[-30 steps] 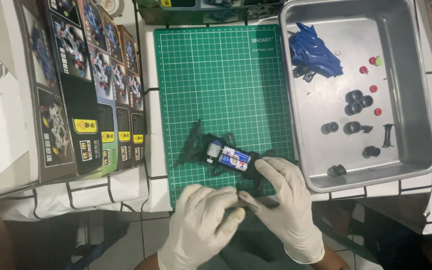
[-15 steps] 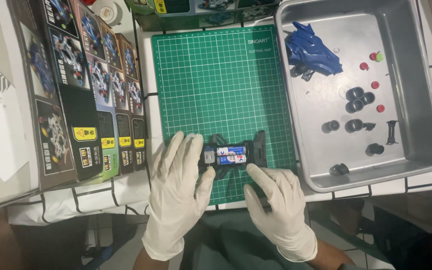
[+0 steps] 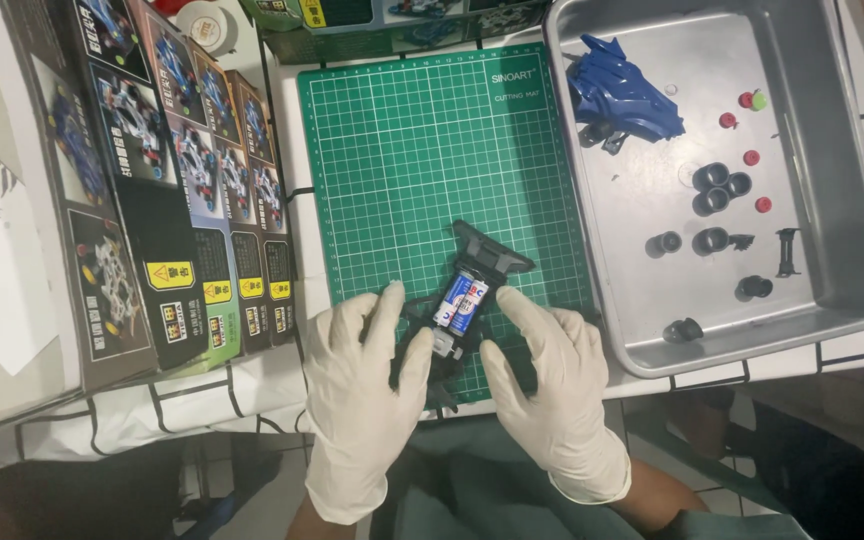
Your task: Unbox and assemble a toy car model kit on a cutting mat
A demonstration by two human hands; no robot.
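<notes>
Flanking the green mat [image 3: 422, 170]; dark upright model boxes [image 3: 167, 190] at left.

The mat [image 3: 392, 180] lies bare above the chassis [image 3: 462, 305]; boxes [image 3: 152, 200] wall the left, the tray [image 3: 852, 240] the right.

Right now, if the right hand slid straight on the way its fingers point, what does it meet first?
The right hand points up and left, its fingers already beside the black toy car chassis. It would likely meet that first; past it lies only the green cutting mat.
</notes>
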